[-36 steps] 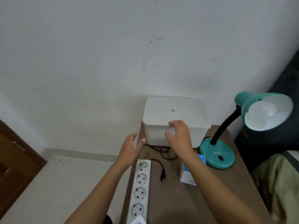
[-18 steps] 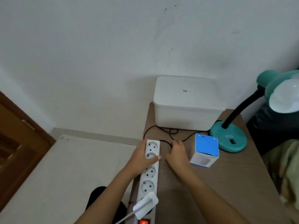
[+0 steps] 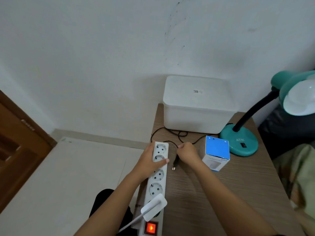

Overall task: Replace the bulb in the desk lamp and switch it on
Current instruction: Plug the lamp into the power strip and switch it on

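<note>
Two grips are engaged at frame centre. Left grip [image 3: 150,161] clasps the long white power strip [image 3: 159,175]. Right grip [image 3: 187,152] pinches the black lamp-cord plug [image 3: 176,160].

Plastic, wood grain and card.
The table [image 3: 204,193] shows matt wood grain; the power strip [image 3: 157,178] is smooth white plastic, the storage box [image 3: 197,114] matt plastic, the lamp base [image 3: 238,143] glossy teal, the bulb box [image 3: 216,150] printed card, the cord [image 3: 176,159] dull black.
</note>
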`<action>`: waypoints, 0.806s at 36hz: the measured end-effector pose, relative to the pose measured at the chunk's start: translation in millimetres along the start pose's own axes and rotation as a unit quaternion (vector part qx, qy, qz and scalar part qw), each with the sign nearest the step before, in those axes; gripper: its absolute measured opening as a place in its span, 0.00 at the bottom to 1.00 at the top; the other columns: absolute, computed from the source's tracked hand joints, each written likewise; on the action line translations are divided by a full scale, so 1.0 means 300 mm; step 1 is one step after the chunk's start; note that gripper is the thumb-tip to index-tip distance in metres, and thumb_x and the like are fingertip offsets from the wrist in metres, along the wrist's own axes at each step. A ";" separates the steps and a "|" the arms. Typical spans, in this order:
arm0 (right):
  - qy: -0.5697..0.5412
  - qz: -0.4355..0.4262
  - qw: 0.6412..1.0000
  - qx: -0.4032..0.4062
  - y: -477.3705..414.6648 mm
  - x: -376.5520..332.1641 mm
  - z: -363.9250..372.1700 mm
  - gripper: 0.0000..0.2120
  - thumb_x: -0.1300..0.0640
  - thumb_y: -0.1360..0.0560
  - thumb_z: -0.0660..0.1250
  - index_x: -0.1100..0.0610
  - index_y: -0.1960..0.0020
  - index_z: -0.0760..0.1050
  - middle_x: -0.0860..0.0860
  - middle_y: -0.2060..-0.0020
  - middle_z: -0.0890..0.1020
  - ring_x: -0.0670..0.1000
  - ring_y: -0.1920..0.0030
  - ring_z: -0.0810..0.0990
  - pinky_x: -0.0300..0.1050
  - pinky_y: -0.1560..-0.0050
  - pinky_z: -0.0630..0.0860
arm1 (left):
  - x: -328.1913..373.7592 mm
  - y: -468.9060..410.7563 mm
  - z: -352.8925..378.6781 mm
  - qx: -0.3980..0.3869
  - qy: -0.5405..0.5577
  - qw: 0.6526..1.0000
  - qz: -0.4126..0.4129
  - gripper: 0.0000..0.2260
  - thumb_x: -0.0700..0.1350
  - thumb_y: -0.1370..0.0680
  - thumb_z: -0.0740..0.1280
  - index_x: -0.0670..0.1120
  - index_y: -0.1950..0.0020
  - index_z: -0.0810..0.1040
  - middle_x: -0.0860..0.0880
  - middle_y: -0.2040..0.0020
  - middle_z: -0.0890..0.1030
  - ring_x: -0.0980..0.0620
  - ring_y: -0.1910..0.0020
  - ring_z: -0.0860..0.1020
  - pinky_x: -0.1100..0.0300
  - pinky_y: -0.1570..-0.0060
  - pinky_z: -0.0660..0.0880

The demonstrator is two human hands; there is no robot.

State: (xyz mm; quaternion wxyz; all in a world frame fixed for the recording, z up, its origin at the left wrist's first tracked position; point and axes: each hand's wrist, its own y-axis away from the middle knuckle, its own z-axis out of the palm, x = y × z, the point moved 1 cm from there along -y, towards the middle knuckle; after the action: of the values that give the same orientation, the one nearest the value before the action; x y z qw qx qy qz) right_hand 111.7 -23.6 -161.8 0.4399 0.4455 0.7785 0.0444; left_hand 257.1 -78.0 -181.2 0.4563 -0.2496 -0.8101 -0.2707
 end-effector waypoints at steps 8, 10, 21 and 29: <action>-0.085 -0.096 0.991 0.045 0.005 -0.081 -0.074 0.08 0.61 0.24 0.64 0.61 0.46 0.76 0.52 0.55 0.77 0.49 0.54 0.75 0.39 0.55 0.69 | -0.015 0.013 -0.008 -0.040 -0.005 0.999 -0.031 0.45 0.58 0.33 0.73 0.53 0.24 0.50 0.52 0.26 0.62 0.51 0.31 0.67 0.49 0.32 0.68; -0.124 -0.128 0.983 0.051 0.008 -0.096 -0.082 0.08 0.61 0.25 0.65 0.61 0.46 0.75 0.48 0.60 0.75 0.45 0.59 0.73 0.35 0.62 0.68 | -0.012 0.015 -0.010 -0.040 -0.008 0.999 -0.032 0.46 0.58 0.32 0.73 0.52 0.23 0.48 0.52 0.24 0.59 0.51 0.28 0.63 0.49 0.30 0.65; -0.084 -0.236 0.967 0.046 0.027 -0.110 0.030 0.06 0.64 0.25 0.65 0.61 0.49 0.76 0.51 0.57 0.77 0.47 0.55 0.75 0.35 0.53 0.72 | 0.027 0.030 -0.016 -0.038 0.010 0.999 -0.012 0.35 0.45 0.27 0.71 0.46 0.26 0.56 0.64 0.45 0.64 0.67 0.48 0.66 0.85 0.59 0.64; -0.051 -0.307 0.949 0.052 0.027 -0.102 0.057 0.05 0.65 0.26 0.65 0.61 0.50 0.76 0.49 0.59 0.77 0.44 0.59 0.74 0.23 0.60 0.70 | 0.020 0.031 -0.015 -0.025 0.029 0.999 -0.006 0.33 0.45 0.28 0.73 0.48 0.28 0.61 0.68 0.50 0.67 0.73 0.54 0.69 0.84 0.60 0.66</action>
State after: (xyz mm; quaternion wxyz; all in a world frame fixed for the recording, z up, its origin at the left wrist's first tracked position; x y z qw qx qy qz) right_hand 136.0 -46.6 -148.7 0.4477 0.2089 0.8552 -0.1564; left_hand 263.0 -73.3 -172.1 0.4716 -0.2480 -0.7909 -0.3010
